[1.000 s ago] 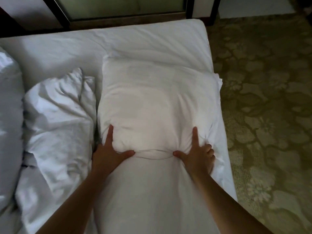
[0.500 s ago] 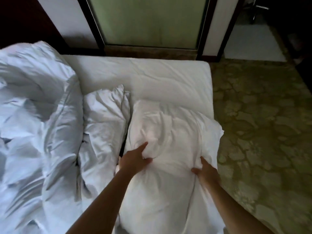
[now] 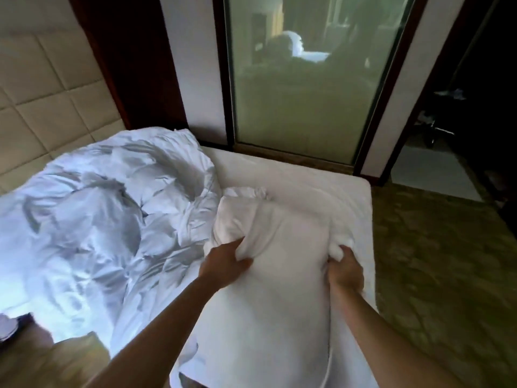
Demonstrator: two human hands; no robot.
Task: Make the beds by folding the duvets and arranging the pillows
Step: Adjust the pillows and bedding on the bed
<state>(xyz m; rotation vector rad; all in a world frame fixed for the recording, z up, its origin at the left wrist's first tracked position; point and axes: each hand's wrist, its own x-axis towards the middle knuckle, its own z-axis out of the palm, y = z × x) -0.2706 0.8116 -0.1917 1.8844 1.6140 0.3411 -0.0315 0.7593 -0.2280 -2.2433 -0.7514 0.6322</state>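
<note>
Pillow step: left hand [image 3: 223,264] and right hand [image 3: 345,271], fingers bunched into the white pillow [image 3: 275,275] by the mattress [image 3: 321,177] right edge; next likely carry to headboard [image 3: 42,107] end, duvet [image 3: 106,214] unfolded.

A padded beige wall panel [image 3: 42,107], a dark-framed glass door [image 3: 307,79] and patterned green carpet [image 3: 447,261].

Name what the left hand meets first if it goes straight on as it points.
The pillow: the left hand grips its side. Beyond that likely the bare mattress, though depth is unclear.
</note>
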